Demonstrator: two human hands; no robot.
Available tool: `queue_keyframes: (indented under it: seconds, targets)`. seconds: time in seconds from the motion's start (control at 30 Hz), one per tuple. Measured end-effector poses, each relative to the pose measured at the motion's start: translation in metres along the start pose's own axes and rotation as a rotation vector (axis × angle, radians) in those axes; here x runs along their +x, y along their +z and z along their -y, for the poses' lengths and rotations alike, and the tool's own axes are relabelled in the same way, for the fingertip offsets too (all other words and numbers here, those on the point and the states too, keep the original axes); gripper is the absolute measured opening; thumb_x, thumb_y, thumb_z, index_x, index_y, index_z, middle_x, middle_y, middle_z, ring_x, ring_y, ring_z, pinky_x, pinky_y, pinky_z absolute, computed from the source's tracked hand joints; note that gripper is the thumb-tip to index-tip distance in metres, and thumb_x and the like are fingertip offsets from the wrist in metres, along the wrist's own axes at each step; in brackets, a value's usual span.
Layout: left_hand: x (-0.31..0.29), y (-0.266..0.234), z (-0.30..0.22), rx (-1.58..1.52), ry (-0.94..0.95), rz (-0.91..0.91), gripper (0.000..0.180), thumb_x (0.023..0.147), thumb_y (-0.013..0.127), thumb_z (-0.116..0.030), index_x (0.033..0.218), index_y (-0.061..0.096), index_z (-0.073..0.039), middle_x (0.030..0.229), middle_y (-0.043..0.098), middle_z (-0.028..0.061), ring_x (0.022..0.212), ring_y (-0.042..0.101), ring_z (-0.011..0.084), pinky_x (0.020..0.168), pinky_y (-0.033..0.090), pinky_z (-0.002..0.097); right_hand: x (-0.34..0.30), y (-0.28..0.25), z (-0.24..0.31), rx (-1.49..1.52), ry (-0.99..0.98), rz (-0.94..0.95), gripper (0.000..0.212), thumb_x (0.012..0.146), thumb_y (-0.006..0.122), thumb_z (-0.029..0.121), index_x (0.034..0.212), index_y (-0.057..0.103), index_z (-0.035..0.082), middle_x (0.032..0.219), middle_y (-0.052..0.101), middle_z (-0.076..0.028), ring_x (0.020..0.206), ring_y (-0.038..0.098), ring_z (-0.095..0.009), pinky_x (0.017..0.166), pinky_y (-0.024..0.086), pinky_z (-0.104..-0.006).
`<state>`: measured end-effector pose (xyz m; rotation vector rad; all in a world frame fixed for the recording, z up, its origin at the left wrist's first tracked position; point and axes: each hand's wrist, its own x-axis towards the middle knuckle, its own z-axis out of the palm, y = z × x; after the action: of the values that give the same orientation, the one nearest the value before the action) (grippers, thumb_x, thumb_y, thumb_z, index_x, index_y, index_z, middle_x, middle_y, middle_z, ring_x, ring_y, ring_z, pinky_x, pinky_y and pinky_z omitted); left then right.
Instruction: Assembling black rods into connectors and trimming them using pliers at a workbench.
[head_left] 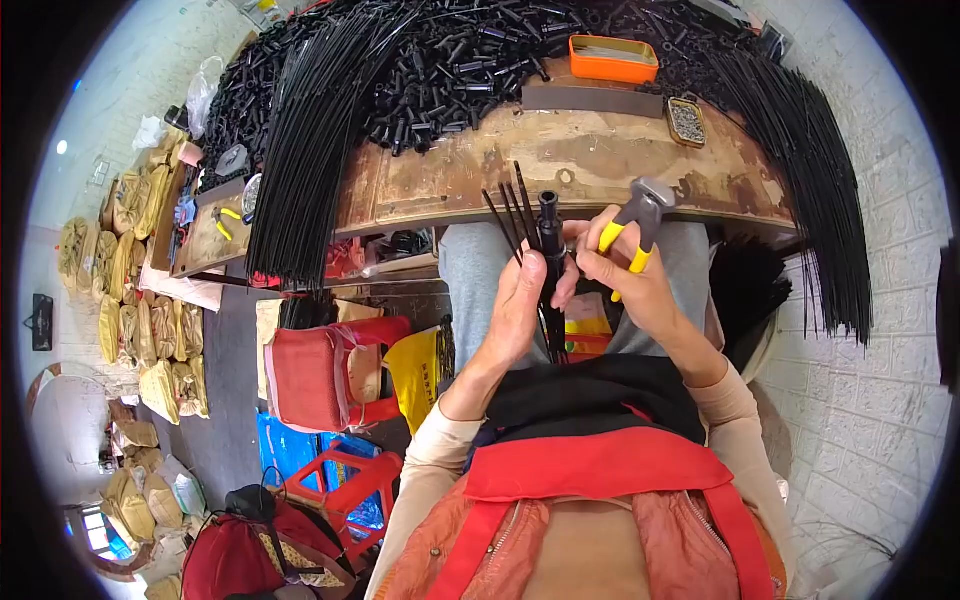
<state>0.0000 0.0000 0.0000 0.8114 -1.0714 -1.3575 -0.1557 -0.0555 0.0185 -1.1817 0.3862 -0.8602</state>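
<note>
My left hand (517, 312) is closed around several thin black rods (510, 215) and a black stepped tube (549, 235) that stands nearly upright, its open end up. The rods fan out above the thumb, and their lower ends show below the hand. In my right hand (640, 285) are end-cutting pincers (652, 205) with yellow grips and a grey metal head pointing up and away. The fingers of that hand also reach to the side of the tube; whether they pinch a small part there I cannot tell. Both hands are over my lap, just short of the wooden bench edge.
On the wooden bench (450, 180) lie a heap of black tubes (430, 90), rod bundles at left (310, 150) and right (800, 150), an orange box (614, 70), a tray of small metal bits (687, 122) and yellow-handled pliers (226, 222). A red chair (305, 375) stands left.
</note>
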Motion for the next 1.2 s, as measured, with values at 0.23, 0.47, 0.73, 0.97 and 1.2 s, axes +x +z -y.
queue_keyframes:
  seconds: [0.23, 0.47, 0.73, 0.97, 1.2]
  targets:
    - [0.005, 0.003, 0.000, 0.024, 0.003, -0.030, 0.083, 0.095, 0.034, -0.066, 0.135, 0.041, 0.007, 0.074, 0.048, -0.0011, 0.065, 0.043, 0.0077, 0.058, 0.035, 0.0226, 0.003, -0.001, -0.004, 0.076, 0.016, -0.044, 0.016, 0.093, 0.061, 0.011, 0.095, 0.048, 0.003, 0.085, 0.055, -0.008, 0.072, 0.068, -0.026, 0.066, 0.057, -0.0368]
    - [0.007, 0.007, -0.001, 0.011, 0.001, -0.042, 0.085, 0.094, 0.035, -0.067, 0.136, 0.040, 0.007, 0.074, 0.048, -0.0012, 0.063, 0.041, 0.0076, 0.057, 0.034, 0.0225, 0.001, -0.001, -0.005, 0.074, 0.017, -0.087, 0.015, 0.095, 0.059, 0.013, 0.096, 0.050, 0.001, 0.080, 0.055, -0.008, 0.067, 0.067, -0.024, 0.061, 0.057, -0.0365]
    - [0.008, 0.009, 0.000, 0.031, 0.013, -0.032, 0.085, 0.094, 0.035, -0.067, 0.137, 0.039, 0.006, 0.073, 0.048, -0.0009, 0.061, 0.041, 0.0072, 0.055, 0.033, 0.0219, -0.001, -0.001, -0.003, 0.051, 0.033, -0.089, 0.016, 0.096, 0.058, 0.017, 0.097, 0.052, 0.002, 0.083, 0.056, -0.004, 0.068, 0.065, -0.018, 0.066, 0.050, -0.0275]
    - [0.008, 0.005, 0.003, 0.030, 0.034, -0.021, 0.085, 0.094, 0.036, -0.067, 0.137, 0.039, 0.006, 0.072, 0.047, -0.0011, 0.061, 0.040, 0.0070, 0.055, 0.034, 0.0218, 0.000, -0.001, -0.004, 0.042, 0.037, -0.084, 0.017, 0.096, 0.058, 0.018, 0.100, 0.053, 0.002, 0.084, 0.058, -0.005, 0.068, 0.065, -0.017, 0.068, 0.048, -0.0261]
    - [0.006, 0.007, 0.002, 0.038, 0.035, -0.036, 0.085, 0.094, 0.037, -0.066, 0.137, 0.039, 0.006, 0.073, 0.047, -0.0009, 0.061, 0.040, 0.0068, 0.057, 0.035, 0.0217, 0.001, -0.003, -0.009, 0.073, 0.019, -0.076, 0.017, 0.097, 0.056, 0.015, 0.097, 0.052, -0.001, 0.084, 0.059, -0.011, 0.068, 0.067, -0.022, 0.061, 0.056, -0.0335]
